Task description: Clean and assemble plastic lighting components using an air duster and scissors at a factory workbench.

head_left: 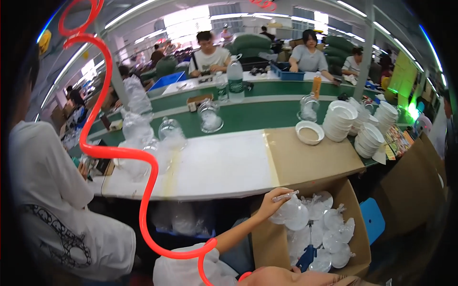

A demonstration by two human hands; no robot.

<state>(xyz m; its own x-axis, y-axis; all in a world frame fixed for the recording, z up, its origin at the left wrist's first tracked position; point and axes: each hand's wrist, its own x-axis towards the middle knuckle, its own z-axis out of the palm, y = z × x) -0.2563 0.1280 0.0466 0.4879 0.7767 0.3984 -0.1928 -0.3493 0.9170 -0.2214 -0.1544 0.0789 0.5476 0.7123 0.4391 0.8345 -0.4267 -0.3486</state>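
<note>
My left hand (272,202) is closed on a clear plastic piece (289,195), held above the far left corner of an open cardboard box (268,243). Just under it lie round clear plastic pieces (296,217); whether the held piece joins them I cannot tell. A blue air blow gun (307,258) with a thin metal nozzle points away from me over the box. My right hand (296,270) is at its handle, mostly hidden at the lower edge. Several more bagged clear round pieces (339,240) fill the box.
A red coiled hose (150,190) hangs across the left side. Beyond the box stands a white-topped table (222,164) with clear plastic domes (210,117) and stacked white bowls (339,121). A blue stool (372,219) is right of the box. A co-worker (57,190) sits close on my left.
</note>
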